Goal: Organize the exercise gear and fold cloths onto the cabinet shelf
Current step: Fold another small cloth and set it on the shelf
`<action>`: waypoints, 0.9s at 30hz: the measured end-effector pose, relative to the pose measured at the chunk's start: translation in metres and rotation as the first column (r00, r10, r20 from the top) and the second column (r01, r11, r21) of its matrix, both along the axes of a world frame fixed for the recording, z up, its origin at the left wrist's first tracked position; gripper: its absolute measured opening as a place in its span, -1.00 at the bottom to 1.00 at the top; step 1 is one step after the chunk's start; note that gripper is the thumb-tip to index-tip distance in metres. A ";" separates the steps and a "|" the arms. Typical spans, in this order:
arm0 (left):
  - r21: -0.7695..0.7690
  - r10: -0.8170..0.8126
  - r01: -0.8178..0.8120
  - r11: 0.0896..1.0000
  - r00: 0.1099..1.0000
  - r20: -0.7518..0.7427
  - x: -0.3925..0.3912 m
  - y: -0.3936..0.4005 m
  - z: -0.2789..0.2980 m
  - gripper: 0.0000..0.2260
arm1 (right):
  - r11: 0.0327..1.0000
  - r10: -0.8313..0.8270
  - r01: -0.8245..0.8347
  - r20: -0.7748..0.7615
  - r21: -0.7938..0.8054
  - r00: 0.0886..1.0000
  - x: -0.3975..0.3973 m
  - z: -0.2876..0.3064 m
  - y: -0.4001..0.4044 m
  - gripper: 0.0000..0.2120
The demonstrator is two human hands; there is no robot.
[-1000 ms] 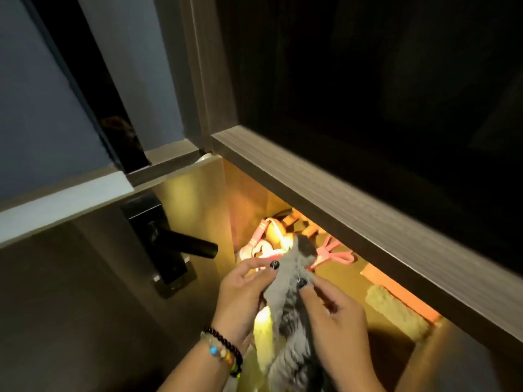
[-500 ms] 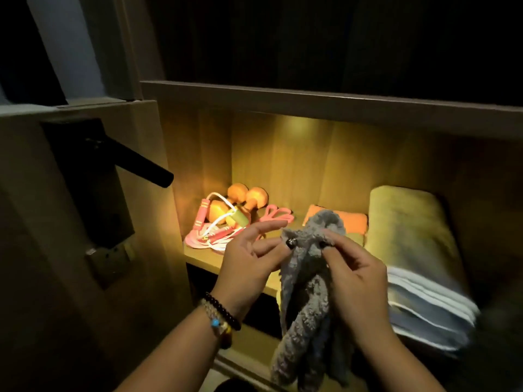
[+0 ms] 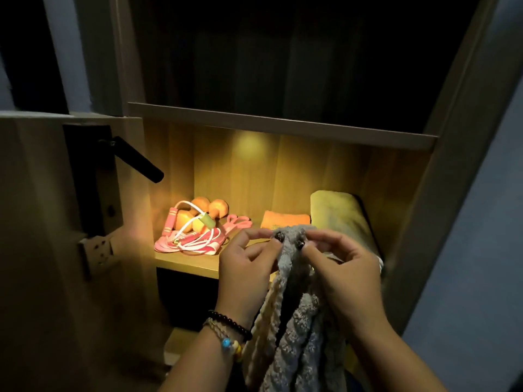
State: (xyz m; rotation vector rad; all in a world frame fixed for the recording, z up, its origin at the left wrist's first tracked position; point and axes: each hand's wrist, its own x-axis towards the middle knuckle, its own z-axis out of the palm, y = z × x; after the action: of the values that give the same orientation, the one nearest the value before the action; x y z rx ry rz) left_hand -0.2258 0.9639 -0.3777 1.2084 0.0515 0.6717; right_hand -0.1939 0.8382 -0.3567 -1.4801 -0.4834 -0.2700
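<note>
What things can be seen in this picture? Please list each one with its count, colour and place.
grey cloth: one, grey, hanging in front of the shelf, pinched at its top edge by both hands
dumbbells: two, orange, shelf back left
skipping rope: one, white cord with pink handles, over the dumbbells
pink bands: a heap, pink and white, shelf front left
orange cloth: one, folded, shelf middle back
folded towels: a stack, yellowish on top, shelf right
door handle: one, black, on the left
left hand: one, bracelets on the wrist
right hand: one

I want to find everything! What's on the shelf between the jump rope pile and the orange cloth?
In the head view, a pink stretchy band lies between the jump rope and the orange cloth.
</note>
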 end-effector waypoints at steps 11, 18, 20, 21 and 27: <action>-0.067 -0.342 0.340 0.938 0.940 -0.014 -0.030 -0.006 -0.024 -0.61 | 0.970 0.048 -0.013 0.142 -0.243 0.989 -0.010 -0.019 -0.019 -0.75; 0.085 -0.369 0.372 0.924 0.928 -0.047 -0.003 -0.020 -0.018 -0.57 | 0.861 -0.130 0.225 0.230 -0.456 0.965 0.025 -0.009 -0.042 -0.81; 0.123 -0.338 0.342 0.932 0.940 -0.053 0.013 -0.023 -0.010 -0.59 | 0.818 -0.144 0.249 0.234 -0.518 0.961 0.040 0.000 -0.052 -0.71; 0.141 -0.320 0.325 0.935 0.946 -0.057 0.022 -0.026 -0.005 -0.59 | 0.803 -0.143 0.247 0.228 -0.543 0.963 0.049 0.005 -0.057 -0.67; 0.120 -0.202 0.197 0.973 0.979 0.034 0.080 -0.038 0.030 -0.74 | 0.806 -0.076 0.226 0.283 -0.547 0.956 0.104 0.034 -0.096 -0.76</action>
State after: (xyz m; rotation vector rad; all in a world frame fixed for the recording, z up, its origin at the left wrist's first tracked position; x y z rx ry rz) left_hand -0.1457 0.9260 -0.3479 1.2894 -0.1480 0.5311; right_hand -0.0899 0.7425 -0.3224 -2.1018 -0.6890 -0.4708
